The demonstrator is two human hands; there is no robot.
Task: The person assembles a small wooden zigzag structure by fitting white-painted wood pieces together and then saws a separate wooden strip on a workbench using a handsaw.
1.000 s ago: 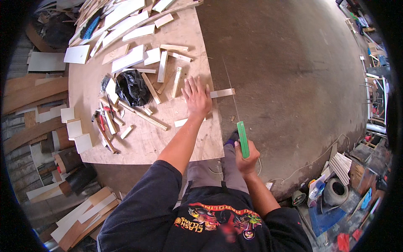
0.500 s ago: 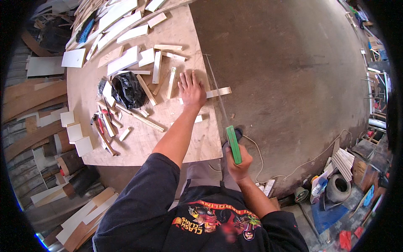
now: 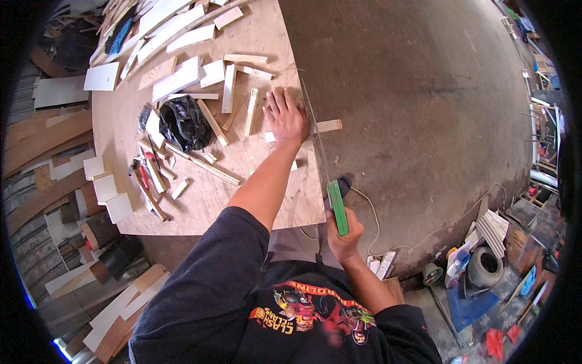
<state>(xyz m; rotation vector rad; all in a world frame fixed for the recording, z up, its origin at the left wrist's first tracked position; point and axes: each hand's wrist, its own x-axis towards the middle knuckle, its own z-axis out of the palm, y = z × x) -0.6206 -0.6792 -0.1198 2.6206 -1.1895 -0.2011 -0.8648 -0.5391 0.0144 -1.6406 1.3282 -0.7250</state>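
My left hand [image 3: 288, 121] lies flat, fingers stretched out, on a light wood strip [image 3: 329, 125] at the right edge of the plywood table [image 3: 279, 209]. One end of the strip sticks out past that edge; its pale other end shows beside my wrist, and the middle is under my hand. In my right hand [image 3: 347, 238], closed around its green handle, is a handsaw [image 3: 337, 209]. Its thin blade runs away from me along the table edge and crosses the strip just right of my left hand. How deep the teeth sit cannot be made out.
Loose wood strips [image 3: 228, 89], a black plastic bag [image 3: 185, 123] and red-handled pliers [image 3: 143, 176] lie on the table. White boards [image 3: 182, 79] are heaped at its far side. On the concrete floor [image 3: 412, 109] a pale cable [image 3: 379, 224] runs towards an old tyre [image 3: 484, 269].
The view has shifted slightly, moving the table edge right in the picture. My left hand and the strip appear a little farther right and away. My right hand keeps its hold on the handsaw.
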